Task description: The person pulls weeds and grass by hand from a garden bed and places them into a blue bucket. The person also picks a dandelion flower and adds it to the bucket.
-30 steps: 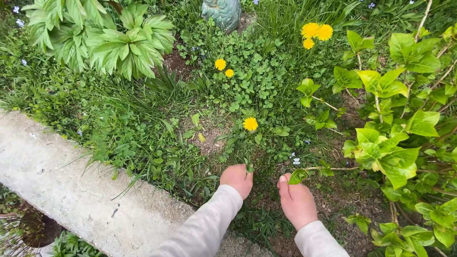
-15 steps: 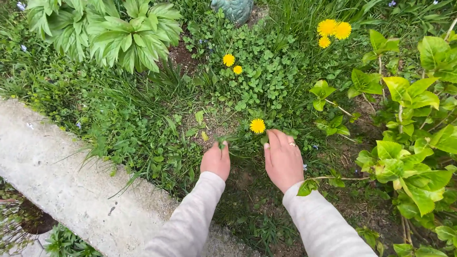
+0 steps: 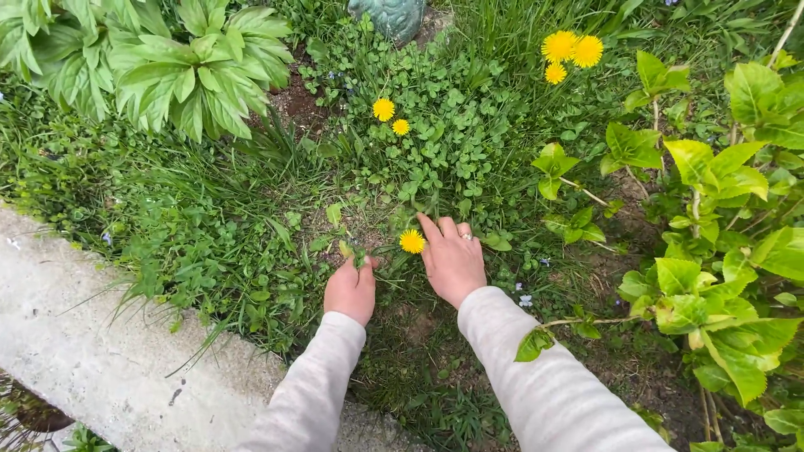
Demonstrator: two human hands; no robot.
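Both hands have slid forward and to the left since a moment ago, so the yellow dandelion (image 3: 411, 241) that stood ahead of my right hand (image 3: 453, 259) now sits just beside its index finger, on the left. That hand lies flat, palm down, fingers spread and open on the low leaves, holding nothing; pressing the greenery aside like this seems to bare the base of the plant. My left hand (image 3: 352, 289) is curled nearly shut, thumb and fingertips pinched on a small tuft of green leaves (image 3: 358, 258) at ground level, though I cannot quite tell whether those leaves belong to the dandelion or to the grass around it. Between my wrists is a patch of dark bare soil (image 3: 419, 322). Off to the left runs the pale concrete curb (image 3: 100, 343), and to the right a leafy shrub (image 3: 712, 276) leans in near my right sleeve. More dandelion blooms (image 3: 569, 50) stand well apart, further up the bed.
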